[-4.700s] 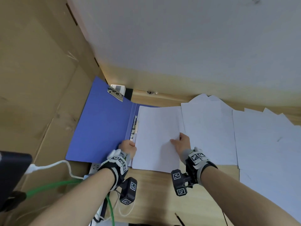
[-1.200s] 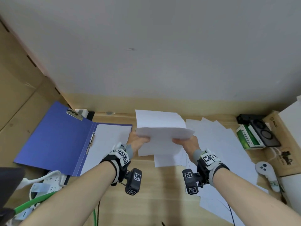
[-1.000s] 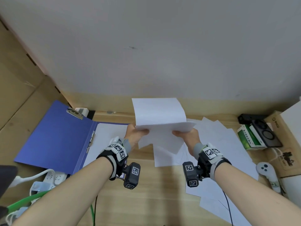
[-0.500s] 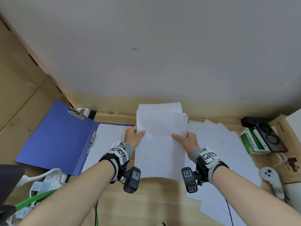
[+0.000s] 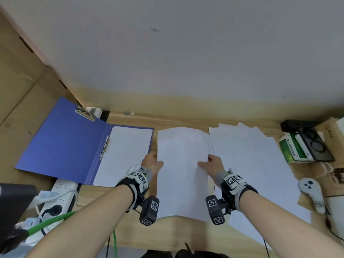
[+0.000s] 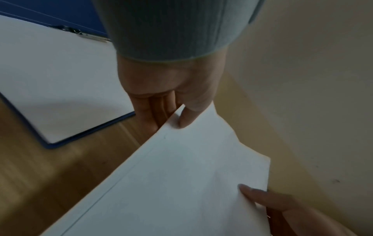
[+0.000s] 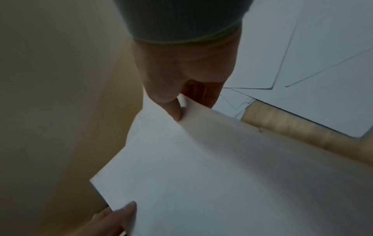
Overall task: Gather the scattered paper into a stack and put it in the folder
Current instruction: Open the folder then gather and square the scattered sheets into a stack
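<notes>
A stack of white paper (image 5: 182, 174) is held above the wooden desk between both hands. My left hand (image 5: 152, 163) pinches its left edge, thumb on top and fingers underneath, as the left wrist view shows on the paper stack (image 6: 181, 183). My right hand (image 5: 212, 164) pinches the right edge the same way, thumb over the paper stack (image 7: 201, 167). The blue folder (image 5: 63, 140) lies open to the left with white sheets (image 5: 126, 155) on its right half. More loose sheets (image 5: 249, 164) lie scattered to the right.
A white power strip (image 5: 55, 200) and a green cable (image 5: 50, 222) sit at the front left. At the right are a green box (image 5: 292, 151), a black device (image 5: 314, 144) and a white controller (image 5: 312, 192). A wall stands close behind the desk.
The bent, raised stack has been turned flat and lowered toward the desk, both hands still pinching its sides. Earlier still, the hands pressed sheets into the folder.
</notes>
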Motion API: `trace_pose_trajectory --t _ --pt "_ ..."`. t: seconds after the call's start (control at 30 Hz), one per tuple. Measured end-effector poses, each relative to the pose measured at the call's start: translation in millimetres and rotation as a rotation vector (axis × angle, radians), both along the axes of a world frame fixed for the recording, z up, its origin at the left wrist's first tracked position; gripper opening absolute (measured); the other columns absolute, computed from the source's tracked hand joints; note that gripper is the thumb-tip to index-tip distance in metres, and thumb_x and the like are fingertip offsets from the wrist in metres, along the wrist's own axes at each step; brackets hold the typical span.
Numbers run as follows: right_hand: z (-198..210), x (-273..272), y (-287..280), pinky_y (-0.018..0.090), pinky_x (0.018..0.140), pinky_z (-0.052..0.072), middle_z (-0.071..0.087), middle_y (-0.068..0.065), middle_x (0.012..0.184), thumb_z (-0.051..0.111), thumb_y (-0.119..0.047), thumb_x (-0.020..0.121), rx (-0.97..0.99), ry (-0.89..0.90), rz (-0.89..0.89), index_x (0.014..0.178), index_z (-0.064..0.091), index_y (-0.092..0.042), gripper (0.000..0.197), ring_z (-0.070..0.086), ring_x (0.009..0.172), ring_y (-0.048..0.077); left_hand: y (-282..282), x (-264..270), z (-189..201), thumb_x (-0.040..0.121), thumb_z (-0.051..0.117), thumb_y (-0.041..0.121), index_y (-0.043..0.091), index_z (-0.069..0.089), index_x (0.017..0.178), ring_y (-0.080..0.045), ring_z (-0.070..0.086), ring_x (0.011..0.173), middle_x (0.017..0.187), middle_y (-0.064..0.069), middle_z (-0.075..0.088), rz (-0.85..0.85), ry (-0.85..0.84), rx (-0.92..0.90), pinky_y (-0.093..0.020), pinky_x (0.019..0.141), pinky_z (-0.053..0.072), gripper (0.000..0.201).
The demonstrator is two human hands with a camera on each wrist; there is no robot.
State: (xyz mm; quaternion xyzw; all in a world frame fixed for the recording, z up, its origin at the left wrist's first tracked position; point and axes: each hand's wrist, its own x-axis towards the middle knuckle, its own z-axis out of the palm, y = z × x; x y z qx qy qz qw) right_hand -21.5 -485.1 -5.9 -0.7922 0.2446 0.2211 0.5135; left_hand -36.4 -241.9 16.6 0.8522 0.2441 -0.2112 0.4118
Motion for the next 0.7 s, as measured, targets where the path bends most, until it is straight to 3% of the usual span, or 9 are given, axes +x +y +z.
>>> trace_pose_trajectory --t 0.03,0.1,0.17,0.27,0.37,0.47,0.6,0.7 --pt "6.1 4.8 1.5 0.035 0.062 0.052 0.066 0.01 0.076 0.067 -0.009 0.076 0.027 -0.024 -0.005 0.076 0.065 -0.005 0.004 0.063 0.069 0.026 0.3 4.2 6.1 0.084 0.06 0.014 0.018 0.046 0.098 -0.023 0.055 0.085 0.097 -0.005 0.058 0.018 -0.006 -0.037 -0.031 0.072 0.045 0.021" --pt "13.9 16.8 0.9 0.039 0.066 0.056 0.07 0.015 0.084 0.068 -0.019 0.077 0.021 -0.042 0.014 0.086 0.067 -0.001 0.021 0.066 0.073 0.029 2.5 12.7 20.1 0.086 0.06 0.017 0.018 0.047 0.098 -0.022 0.055 0.084 0.094 -0.002 0.056 0.022 0.001 -0.083 -0.028 0.071 0.043 0.019" --pt "21.0 24.0 0.2 0.033 0.061 0.049 0.065 0.013 0.076 0.066 -0.021 0.078 -0.029 -0.06 0.043 0.076 0.061 -0.004 0.018 0.061 0.067 0.026 6.5 20.6 26.8 0.084 0.06 0.014 0.014 0.052 0.083 -0.02 0.054 0.074 0.084 -0.004 0.057 -0.011 0.005 -0.058 -0.025 0.062 0.04 0.008" --pt "22.6 21.1 3.8 0.03 0.059 0.04 0.056 0.008 0.072 0.067 -0.016 0.076 -0.117 -0.086 0.067 0.073 0.054 -0.012 0.014 0.052 0.064 0.022 11.9 25.0 26.8 0.082 0.06 0.011 0.013 0.038 0.066 -0.019 0.043 0.059 0.067 -0.003 0.043 -0.037 0.075 -0.016 -0.024 0.053 0.033 0.027" --pt "7.3 15.5 4.3 0.032 0.06 0.028 0.042 0.007 0.065 0.065 -0.009 0.065 -0.186 -0.08 0.029 0.065 0.047 -0.014 0.019 0.038 0.062 0.018 12.7 20.8 20.3 0.084 0.063 0.014 0.01 0.046 0.075 -0.018 0.047 0.057 0.065 -0.003 0.047 -0.105 0.171 -0.007 -0.025 0.057 0.044 0.02" --pt "-9.5 12.1 -4.3 0.033 0.059 0.031 0.045 0.008 0.068 0.063 -0.016 0.063 -0.162 0.057 0.128 0.065 0.049 -0.014 0.015 0.043 0.063 0.019 16.4 13.1 6.6 0.084 0.066 0.013 0.011 0.053 0.077 -0.017 0.055 0.054 0.067 -0.004 0.056 -0.116 0.204 -0.003 -0.021 0.049 0.049 0.015" --pt "-30.3 -3.9 -11.8 0.035 0.06 0.031 0.046 0.011 0.067 0.06 -0.015 0.065 -0.134 0.117 0.13 0.063 0.048 -0.011 0.012 0.044 0.063 0.022 15.5 -1.3 -19.5 0.089 0.057 0.011 0.009 0.045 0.076 -0.021 0.051 0.061 0.067 -0.005 0.048 -0.158 0.315 0.005 -0.026 0.059 0.045 0.018" --pt "-59.0 -29.8 -14.2 0.033 0.062 0.04 0.056 0.011 0.067 0.061 -0.013 0.069 -0.141 0.17 0.153 0.061 0.056 -0.01 0.01 0.054 0.065 0.023 12.6 -21.1 -51.6 0.084 0.062 0.014 0.016 0.049 0.075 -0.026 0.058 0.071 0.074 -0.006 0.056 -0.15 0.393 -0.002 -0.036 0.07 0.058 0.017"
